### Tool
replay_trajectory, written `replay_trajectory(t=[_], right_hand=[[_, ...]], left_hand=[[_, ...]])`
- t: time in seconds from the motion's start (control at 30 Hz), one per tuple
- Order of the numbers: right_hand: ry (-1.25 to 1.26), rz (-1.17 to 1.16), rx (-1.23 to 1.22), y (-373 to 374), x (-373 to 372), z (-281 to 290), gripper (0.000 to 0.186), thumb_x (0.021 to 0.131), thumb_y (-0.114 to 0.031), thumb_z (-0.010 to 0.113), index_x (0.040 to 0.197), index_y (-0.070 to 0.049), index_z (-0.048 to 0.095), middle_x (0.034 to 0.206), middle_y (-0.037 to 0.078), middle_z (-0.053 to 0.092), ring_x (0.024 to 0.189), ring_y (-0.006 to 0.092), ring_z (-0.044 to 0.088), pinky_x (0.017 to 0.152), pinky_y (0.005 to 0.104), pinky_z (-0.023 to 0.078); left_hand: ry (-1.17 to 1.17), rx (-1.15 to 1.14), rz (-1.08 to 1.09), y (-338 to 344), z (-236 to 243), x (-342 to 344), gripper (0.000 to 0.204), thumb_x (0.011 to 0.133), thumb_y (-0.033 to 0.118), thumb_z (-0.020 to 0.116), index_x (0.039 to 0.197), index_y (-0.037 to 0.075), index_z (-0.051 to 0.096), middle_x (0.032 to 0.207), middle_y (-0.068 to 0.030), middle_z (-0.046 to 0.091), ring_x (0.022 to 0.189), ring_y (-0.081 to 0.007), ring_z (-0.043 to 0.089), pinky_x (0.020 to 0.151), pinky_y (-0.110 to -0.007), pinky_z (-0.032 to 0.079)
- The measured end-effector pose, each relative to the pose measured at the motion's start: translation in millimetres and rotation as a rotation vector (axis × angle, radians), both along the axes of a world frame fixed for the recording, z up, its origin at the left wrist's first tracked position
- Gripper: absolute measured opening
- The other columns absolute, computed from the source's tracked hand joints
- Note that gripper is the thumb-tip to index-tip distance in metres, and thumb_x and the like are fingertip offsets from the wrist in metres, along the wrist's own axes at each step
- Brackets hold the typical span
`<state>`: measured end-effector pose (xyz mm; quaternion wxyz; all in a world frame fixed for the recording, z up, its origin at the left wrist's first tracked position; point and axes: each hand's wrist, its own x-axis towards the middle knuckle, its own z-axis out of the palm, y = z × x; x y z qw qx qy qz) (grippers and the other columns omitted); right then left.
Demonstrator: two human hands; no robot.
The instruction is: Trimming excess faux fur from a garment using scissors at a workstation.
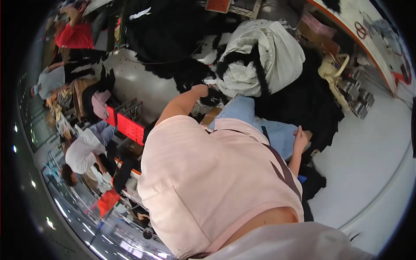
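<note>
Black fur (pixel 203 76) at left hand (pixel 200 90)

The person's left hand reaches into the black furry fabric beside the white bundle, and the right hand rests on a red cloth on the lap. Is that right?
Not quite. In the head view the right hand rests on light blue cloth, not red. The left hand does reach into the black furry fabric beside the white bundle.

The person's own pink-shirted torso (pixel 208 182) fills the centre of the frame and hides whatever lies beneath it. The fingers of the left hand (pixel 202 90), at upper centre, vanish into black furry fabric (pixel 182 69). At right of centre, the right hand (pixel 300 139) lies partly behind pale blue cloth (pixel 277 134). Co-workers (pixel 82 149) at far left are too small and warped to read. The frame's rim falls away into black.
</note>
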<state>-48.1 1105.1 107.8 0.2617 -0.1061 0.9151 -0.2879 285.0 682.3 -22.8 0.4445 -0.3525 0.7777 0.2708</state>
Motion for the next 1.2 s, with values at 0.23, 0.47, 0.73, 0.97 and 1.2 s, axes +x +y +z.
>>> replay_trajectory(t=[0.23,0.47,0.73,0.97,1.2], right_hand=[[-0.246,-0.054,-0.09,-9.8,84.6,-9.5,0.033,0.093,-0.029,0.055,0.09,0.003,0.063,0.076,0.012,0.065,0.072,0.0178,0.062,0.069,0.03,0.048],[-0.193,-0.007,-0.11,-27.7,131.3,-4.4,0.026,0.091,-0.022,0.06,0.107,-0.001,0.063,0.086,0.011,0.066,0.074,0.0165,0.063,0.069,0.0282,0.049],[0.042,0.032,-0.161,-88.0,172.9,-2.3,0.026,0.089,-0.019,0.061,0.107,0.0,0.062,0.093,0.015,0.066,0.084,0.0227,0.064,0.076,0.0313,0.05],[-0.007,-0.067,-0.19,-128.6,265.5,-81.7,0.026,0.086,-0.02,0.063,0.101,0.001,0.063,0.089,0.019,0.067,0.083,0.0312,0.065,0.074,0.0363,0.05],[-0.113,-0.241,-0.239,-179.9,319.5,-75.3,0.027,0.085,-0.021,0.065,0.1,0.002,0.063,0.083,0.014,0.067,0.073,0.02,0.065,0.067,0.0309,0.051]], left_hand=[[0.356,-0.027,0.123,-13.1,-41.8,-28.2,0.034,0.08,0.03,0.057,0.088,-0.001,0.068,0.091,-0.0226,0.066,0.088,-0.0388,0.063,0.079,-0.044,0.05],[0.342,-0.022,0.048,-68.6,-19.1,-25.3,0.035,0.081,0.033,0.059,0.091,0.001,0.068,0.092,-0.0212,0.066,0.089,-0.0378,0.062,0.08,-0.044,0.049],[0.406,-0.135,-0.084,-145.4,13.0,86.3,0.03,0.085,0.028,0.058,0.092,0.0,0.067,0.092,-0.0223,0.065,0.088,-0.037,0.062,0.08,-0.043,0.05],[0.281,-0.168,-0.101,-159.2,11.6,121.1,0.031,0.082,0.03,0.061,0.095,0.003,0.07,0.089,-0.018,0.068,0.081,-0.0343,0.066,0.077,-0.042,0.051],[0.39,-0.197,0.156,-189.0,1.8,84.8,0.035,0.079,0.03,0.063,0.101,0.004,0.068,0.103,-0.0195,0.065,0.098,-0.0349,0.062,0.087,-0.041,0.049]])
